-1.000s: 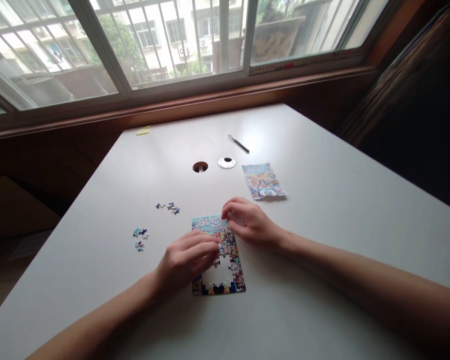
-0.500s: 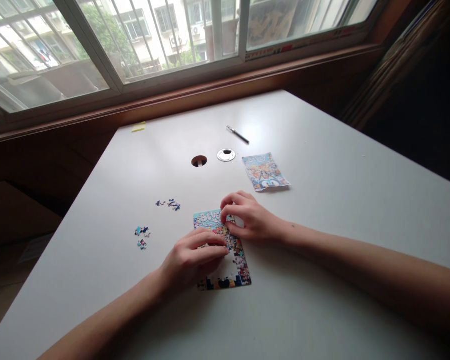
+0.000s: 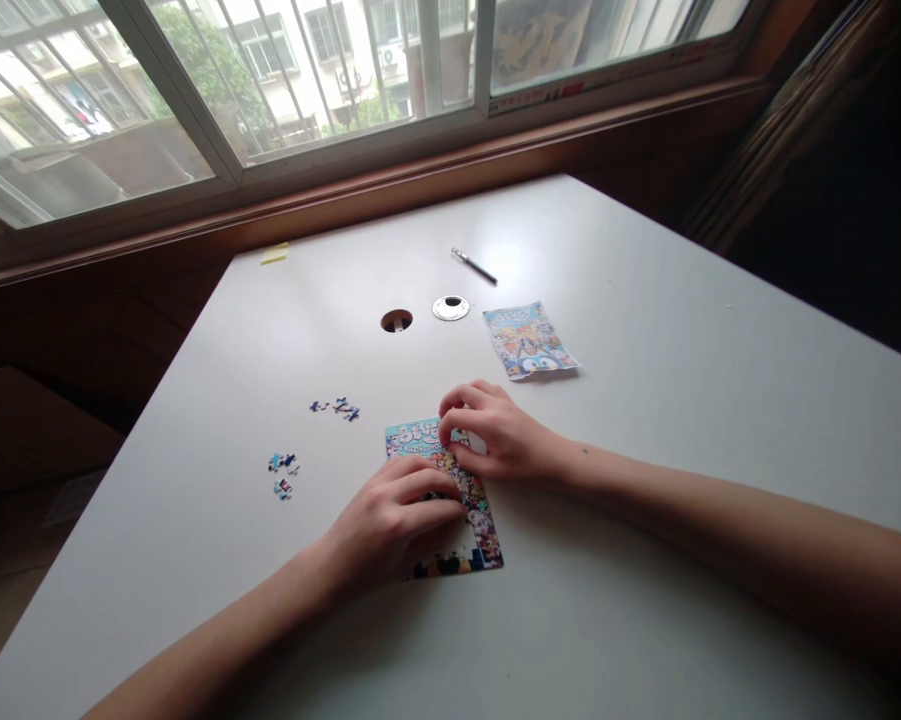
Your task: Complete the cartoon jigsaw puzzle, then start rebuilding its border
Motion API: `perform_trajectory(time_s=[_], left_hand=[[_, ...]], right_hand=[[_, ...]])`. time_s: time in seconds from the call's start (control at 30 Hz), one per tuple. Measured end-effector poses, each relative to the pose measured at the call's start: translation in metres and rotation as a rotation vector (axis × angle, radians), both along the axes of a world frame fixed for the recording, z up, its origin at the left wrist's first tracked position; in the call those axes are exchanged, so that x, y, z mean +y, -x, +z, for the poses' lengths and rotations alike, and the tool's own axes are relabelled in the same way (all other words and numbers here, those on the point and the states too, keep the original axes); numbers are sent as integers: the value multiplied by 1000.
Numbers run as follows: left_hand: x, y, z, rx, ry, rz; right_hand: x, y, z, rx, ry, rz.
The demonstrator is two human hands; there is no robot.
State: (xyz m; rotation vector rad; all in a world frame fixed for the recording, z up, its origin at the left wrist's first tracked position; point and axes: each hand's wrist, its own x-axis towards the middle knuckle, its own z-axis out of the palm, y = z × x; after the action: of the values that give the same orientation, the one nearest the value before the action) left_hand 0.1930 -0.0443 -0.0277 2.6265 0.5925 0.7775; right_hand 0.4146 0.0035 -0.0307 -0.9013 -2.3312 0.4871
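Where the jigsaw puzzle [image 3: 477,500] lay: flat on the tabletop beneath your hands, a rectangle of interlocked printed pieces with a pale bare area [image 3: 462,545] in its lower part.
Puzzle handling: likely light and thin like card, fairly stiff in each piece but weak along its joints; you would have done best to steady it by its straight outer edges.
Left hand [image 3: 397,505]: spread across the puzzle's middle, its fingers long and close together; you could not tell whether its hidden fingertips pinched a piece.
Right hand [image 3: 499,435]: set at the puzzle's upper right, its fingers curled, a gap showing inside the bend of thumb and forefinger; whether the tips gripped anything could not be told.
Loose pieces [image 3: 277,462]: knobbed and small, left of the puzzle in two scattered groups, best lifted by their rims.
Printed sheet [image 3: 531,342]: probably paper, creased, its near edge lifted beyond your right hand.
Tabletop [image 3: 645,380]: smooth, white, faintly glossy, likely slippery under card.
Metal disc [image 3: 442,312]: round and shiny, beside a dark round hole [image 3: 397,321].
Pen [image 3: 474,266]: slim, dark and clear, farther back.
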Motion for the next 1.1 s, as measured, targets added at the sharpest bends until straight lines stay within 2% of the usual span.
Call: perform_trajectory(time_s=[0.23,0.3,0.4,0.47,0.67,0.87,1.1], left_hand=[[-4,3,9,119,-40,-2],[-4,4,11,59,-34,18],[-1,8,12,-95,-17,121],[1,9,12,-118,-18,166],[0,9,12,6,-77,81],[-1,10,9,112,-114,58],[-2,10,11,178,-81,36]], right_hand=[[0,0,1,-4,0,0],[0,0,2,-8,2,1],[0,0,2,-12,-1,2],[0,0,2,-15,0,1],[-1,0,2,-15,3,-2],[-1,0,2,-10,-2,-5],[-1,0,1,-6,-4,-2]])
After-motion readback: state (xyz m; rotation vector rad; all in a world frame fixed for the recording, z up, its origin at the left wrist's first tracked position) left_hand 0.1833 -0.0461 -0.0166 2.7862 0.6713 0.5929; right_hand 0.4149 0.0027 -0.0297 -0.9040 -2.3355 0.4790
